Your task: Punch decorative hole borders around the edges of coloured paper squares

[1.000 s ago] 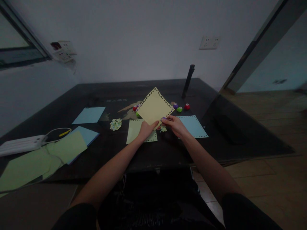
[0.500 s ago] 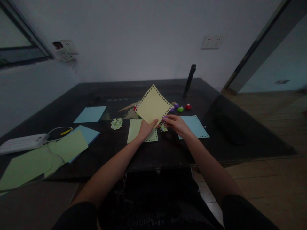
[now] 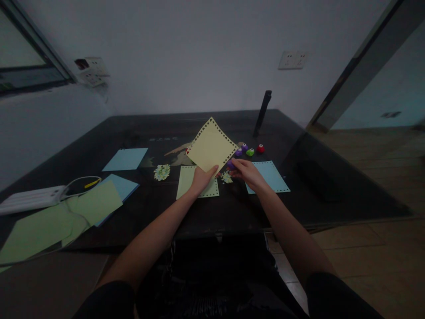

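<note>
My left hand (image 3: 203, 178) grips the lower corner of a yellow sheet of paper (image 3: 211, 144), thumb on top. Small punched shapes run along the sheet's edges, which is held tilted above the table. My right hand (image 3: 247, 173) is closed around a small purple craft punch (image 3: 230, 165), mostly covered by the fingers, close to the sheet's right lower edge. Below lies another punched yellow sheet (image 3: 184, 180), partly behind my left hand. Little paper cut-outs (image 3: 226, 177) are heaped between the hands, and a larger heap of cut-outs (image 3: 162, 172) lies to the left.
Beyond my right hand sit a green punch (image 3: 250, 152), a red punch (image 3: 260, 149) and purple ones. A punched blue sheet (image 3: 270, 176) lies right, another blue sheet (image 3: 125, 159) left. Yellow-green sheets (image 3: 40, 228), a white power strip (image 3: 31, 198) and a black upright object (image 3: 262, 114) are on the dark table.
My right hand has shifted slightly right and away from the sheet's edge, with more of the purple punch showing. The left hand and its sheet have barely moved.
</note>
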`<action>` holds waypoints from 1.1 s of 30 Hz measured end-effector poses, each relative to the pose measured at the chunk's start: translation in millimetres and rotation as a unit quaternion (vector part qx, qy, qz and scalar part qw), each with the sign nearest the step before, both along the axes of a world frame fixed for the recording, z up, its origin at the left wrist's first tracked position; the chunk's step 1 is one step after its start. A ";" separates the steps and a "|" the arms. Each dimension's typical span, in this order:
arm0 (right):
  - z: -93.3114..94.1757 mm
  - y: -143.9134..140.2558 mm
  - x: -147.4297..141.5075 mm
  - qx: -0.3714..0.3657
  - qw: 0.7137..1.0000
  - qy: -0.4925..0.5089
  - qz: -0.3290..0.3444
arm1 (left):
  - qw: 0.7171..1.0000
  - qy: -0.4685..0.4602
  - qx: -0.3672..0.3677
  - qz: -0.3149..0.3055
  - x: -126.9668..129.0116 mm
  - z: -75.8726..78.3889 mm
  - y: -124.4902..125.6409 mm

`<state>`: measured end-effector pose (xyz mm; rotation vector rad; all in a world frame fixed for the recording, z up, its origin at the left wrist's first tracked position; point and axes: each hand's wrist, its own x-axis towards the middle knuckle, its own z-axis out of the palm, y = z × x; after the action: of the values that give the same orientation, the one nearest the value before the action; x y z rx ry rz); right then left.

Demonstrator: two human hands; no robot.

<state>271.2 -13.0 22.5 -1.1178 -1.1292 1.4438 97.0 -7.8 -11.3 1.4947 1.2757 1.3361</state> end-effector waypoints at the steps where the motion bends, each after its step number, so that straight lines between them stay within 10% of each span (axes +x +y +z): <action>1: 1.0 -0.3 -0.3 -0.004 1.000 -0.001 -0.004 | 1.000 0.001 -0.002 0.003 -0.3 -0.6 0.6; 15: 0.9 1.4 -0.9 -0.024 0.999 -0.042 -0.024 | 0.999 0.006 0.009 0.031 0.3 7.4 -3.9; 21: -15.3 12.5 2.4 0.110 0.967 -0.222 -0.055 | 0.999 -0.033 -0.037 -0.023 2.6 8.4 -5.1; 28: -15.5 12.2 1.3 0.069 0.979 -0.187 -0.037 | 0.980 -0.120 -0.079 -0.140 13.8 6.6 -10.3; 33: -13.9 11.2 1.4 0.067 0.978 -0.196 -0.038 | 0.988 -0.091 -0.071 -0.099 15.6 4.5 -11.4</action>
<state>272.6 -1.8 8.6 -1.3708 -1.4163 1.0955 112.6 -19.2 -6.8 1.3311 1.0545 1.1975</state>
